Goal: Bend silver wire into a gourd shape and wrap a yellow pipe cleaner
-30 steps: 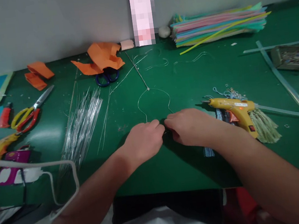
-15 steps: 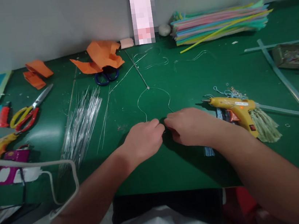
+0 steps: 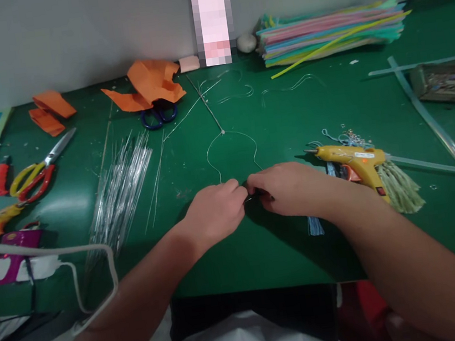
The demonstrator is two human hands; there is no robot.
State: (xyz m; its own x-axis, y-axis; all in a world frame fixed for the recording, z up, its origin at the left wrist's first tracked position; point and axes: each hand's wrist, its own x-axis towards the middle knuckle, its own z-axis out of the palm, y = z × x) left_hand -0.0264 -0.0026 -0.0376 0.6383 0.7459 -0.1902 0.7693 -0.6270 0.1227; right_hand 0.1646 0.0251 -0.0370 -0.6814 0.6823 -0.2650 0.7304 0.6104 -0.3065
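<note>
A thin silvery wire point(image 3: 255, 145) curves in a rounded loop on the green table, joined at its top to a straight twisted stem point(image 3: 212, 114). My left hand point(image 3: 222, 209) is closed on the loop's left side, fingers pinched at the wire. Close beside it, my right hand point(image 3: 284, 188) pinches the right side of the same wire. The fingertips of both hands nearly meet, and the wire ends between them are mostly hidden. A short dark gap shows under the right fingers.
Loose wires point(image 3: 121, 190) lie left of my hands. A yellow glue gun point(image 3: 353, 156) rests on tassels point(image 3: 401, 187) at right. Red-and-yellow scissors point(image 3: 45, 172), orange paper point(image 3: 153, 82), colourful pipe cleaners point(image 3: 331, 34) and a small box point(image 3: 446, 83) lie around.
The fingertips of my hands have shifted slightly, with the wire still held between them. The whole view has moved a little, so things appear slightly further left.
</note>
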